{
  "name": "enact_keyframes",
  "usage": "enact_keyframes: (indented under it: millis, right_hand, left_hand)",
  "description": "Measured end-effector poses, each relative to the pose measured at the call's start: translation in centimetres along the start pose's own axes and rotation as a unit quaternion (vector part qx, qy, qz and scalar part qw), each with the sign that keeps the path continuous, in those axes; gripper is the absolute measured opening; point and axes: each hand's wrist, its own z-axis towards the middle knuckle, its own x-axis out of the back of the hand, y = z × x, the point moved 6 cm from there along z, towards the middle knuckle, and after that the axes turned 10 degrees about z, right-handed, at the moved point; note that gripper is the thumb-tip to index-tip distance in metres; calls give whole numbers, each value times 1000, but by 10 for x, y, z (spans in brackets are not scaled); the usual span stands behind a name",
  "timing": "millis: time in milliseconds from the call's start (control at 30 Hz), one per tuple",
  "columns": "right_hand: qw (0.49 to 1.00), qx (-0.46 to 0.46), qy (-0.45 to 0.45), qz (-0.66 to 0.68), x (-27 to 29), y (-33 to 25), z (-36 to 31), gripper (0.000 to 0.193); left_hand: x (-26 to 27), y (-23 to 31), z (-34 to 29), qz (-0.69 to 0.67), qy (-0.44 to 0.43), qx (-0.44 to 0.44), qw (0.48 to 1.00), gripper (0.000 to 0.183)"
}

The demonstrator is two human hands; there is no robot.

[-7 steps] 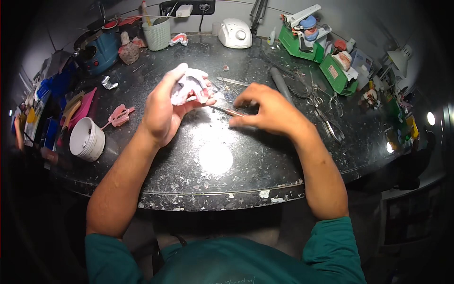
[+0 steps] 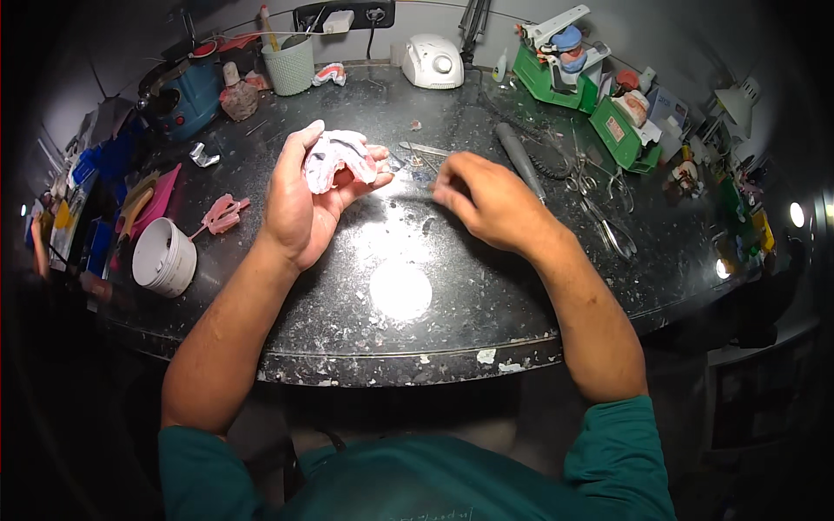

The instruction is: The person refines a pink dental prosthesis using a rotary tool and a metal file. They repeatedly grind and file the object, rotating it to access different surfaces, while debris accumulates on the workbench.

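My left hand is closed round a horseshoe-shaped dental cast, whitish with pink along its lower edge. The thumb lies up its left side and the fingers reach behind and under it. To the right, my right hand is curled, thumb and fingertips together, apart from the cast. A thin hand tool seems to stick out leftward from its fingertips, blurred and faint. Just beyond those fingertips, slim metal instruments lie on the bench.
A dark, speckled bench curves round me. At left stand a white tub and a pink branched piece. Right of my hand lie a grey handpiece and pliers. Green boxes hold dental models; a white control unit stands behind.
The cast has shifted slightly left and tilted in my left hand, showing more of its arch. My right hand's fingers have drawn closer together, and the thin tool shows less clearly.
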Motion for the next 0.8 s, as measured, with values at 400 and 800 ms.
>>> enact_keyframes:
  millis: [400, 800]
  right_hand:
    - [985, 107, 132, 12, -9, -49, -11, 23]
    - [992, 11, 109, -56, -26, -59, -15, 23]
  left_hand:
    - [-5, -7, -4, 50, 0, -59, 997, 54]
    - [-13, -11, -12, 102, 9, -83, 991, 51]
